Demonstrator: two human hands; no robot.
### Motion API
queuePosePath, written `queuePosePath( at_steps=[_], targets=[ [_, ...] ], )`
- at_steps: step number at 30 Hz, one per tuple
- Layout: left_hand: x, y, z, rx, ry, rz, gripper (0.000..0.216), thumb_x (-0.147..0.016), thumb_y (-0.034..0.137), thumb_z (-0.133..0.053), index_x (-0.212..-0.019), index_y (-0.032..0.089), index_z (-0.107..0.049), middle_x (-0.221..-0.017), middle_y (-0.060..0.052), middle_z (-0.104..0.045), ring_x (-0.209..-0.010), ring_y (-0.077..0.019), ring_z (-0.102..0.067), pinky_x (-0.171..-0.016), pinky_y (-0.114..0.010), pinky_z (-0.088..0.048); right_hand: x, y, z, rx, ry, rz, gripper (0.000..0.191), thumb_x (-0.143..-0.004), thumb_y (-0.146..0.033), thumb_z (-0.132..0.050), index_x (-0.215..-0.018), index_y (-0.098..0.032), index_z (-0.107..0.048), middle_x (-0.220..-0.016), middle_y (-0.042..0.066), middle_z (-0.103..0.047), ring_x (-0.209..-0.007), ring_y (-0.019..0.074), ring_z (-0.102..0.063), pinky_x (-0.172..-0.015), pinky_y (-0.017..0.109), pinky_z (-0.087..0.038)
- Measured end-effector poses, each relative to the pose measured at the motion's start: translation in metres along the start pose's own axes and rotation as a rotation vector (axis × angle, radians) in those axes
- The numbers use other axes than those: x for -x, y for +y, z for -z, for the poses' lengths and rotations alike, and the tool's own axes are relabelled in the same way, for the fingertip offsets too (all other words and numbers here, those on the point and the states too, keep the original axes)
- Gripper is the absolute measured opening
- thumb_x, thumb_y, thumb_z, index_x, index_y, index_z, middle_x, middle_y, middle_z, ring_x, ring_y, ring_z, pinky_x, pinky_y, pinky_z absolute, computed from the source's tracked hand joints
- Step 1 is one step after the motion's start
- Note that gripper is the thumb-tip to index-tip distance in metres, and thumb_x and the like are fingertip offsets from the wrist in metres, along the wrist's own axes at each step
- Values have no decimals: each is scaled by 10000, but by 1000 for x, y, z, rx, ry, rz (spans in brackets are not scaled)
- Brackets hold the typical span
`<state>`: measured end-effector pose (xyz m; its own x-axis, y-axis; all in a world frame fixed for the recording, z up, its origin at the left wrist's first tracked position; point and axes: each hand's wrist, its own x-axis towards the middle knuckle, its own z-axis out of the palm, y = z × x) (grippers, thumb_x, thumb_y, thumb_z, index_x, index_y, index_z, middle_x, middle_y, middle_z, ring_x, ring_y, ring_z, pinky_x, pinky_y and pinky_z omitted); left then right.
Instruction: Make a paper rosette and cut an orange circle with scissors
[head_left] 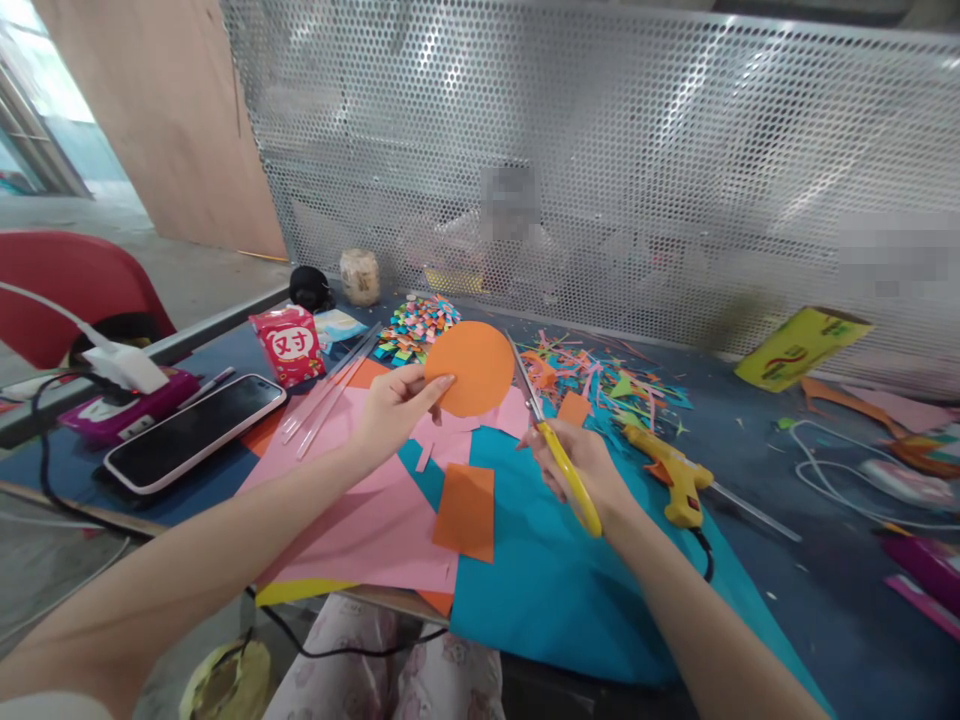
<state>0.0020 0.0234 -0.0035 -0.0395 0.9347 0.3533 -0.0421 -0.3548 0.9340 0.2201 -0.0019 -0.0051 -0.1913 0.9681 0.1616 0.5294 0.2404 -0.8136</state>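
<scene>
The person's left hand pinches the flat round orange paper disc between thumb and fingers, above the pink paper sheets. The right hand grips the yellow-handled metal scissors, whose blades are beside the disc's right edge.

The red chair ran off the left edge of the frame and a purple object off the right; in the upper middle, a person behind the metal screen was blurred; mid-frame, the left hand covered part of the orange circle
</scene>
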Motion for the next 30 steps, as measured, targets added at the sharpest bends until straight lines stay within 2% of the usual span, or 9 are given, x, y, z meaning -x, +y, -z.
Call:
queuePosePath(
  at_steps=[3, 6, 16, 23, 30],
  targets=[
    [-1, 0, 1, 19, 3, 3, 316, -697, 452, -704, -703, 145, -629, -581, 12, -601, -437, -84, -540, -430, -220, -436, -2, 1, 1, 28, -15, 10, 482, -754, -672, -487, -611, -216, -418, -447, -54, -329, -398, 96, -342, -394, 245, -244],
    [0, 0, 1, 28, -14, 10, 330, -693, 452, -712, -668, 140, -607, -524, 2, -601, -432, -100, -555, -430, -224, -441, -3, 0, 2, 42, -33, 14, 479, -744, -671, -495, -615, -219, -402, -455, -54, -336, -402, 94, -344, -397, 244, -253],
    [2, 0, -1, -16, -56, -14, 227, -746, 344, -666, -667, 138, -612, -467, 13, -606, -417, -94, -565, -418, -192, -430, -1, -3, 2, 44, -24, 15, 466, -767, -655, -482, -637, -211, -422, -454, -57, -353, -404, 91, -356, -398, 234, -258],
    [1, 1, 0, -32, -37, -26, 253, -743, 362, -666, -639, 141, -602, -468, 13, -591, -411, -94, -558, -417, -199, -431, -7, 11, 2, 54, 7, 50, 513, -741, -697, -483, -615, -200, -470, -437, -50, -343, -400, 93, -352, -383, 231, -242],
    [-3, 1, 4, 1, 26, -67, 259, -733, 390, -683, -736, 135, -637, -531, 18, -608, -421, -79, -550, -419, -193, -430, -7, 14, 2, 69, 40, 52, 531, -735, -699, -485, -596, -187, -510, -436, -45, -347, -401, 95, -358, -378, 229, -242]
  ],
)
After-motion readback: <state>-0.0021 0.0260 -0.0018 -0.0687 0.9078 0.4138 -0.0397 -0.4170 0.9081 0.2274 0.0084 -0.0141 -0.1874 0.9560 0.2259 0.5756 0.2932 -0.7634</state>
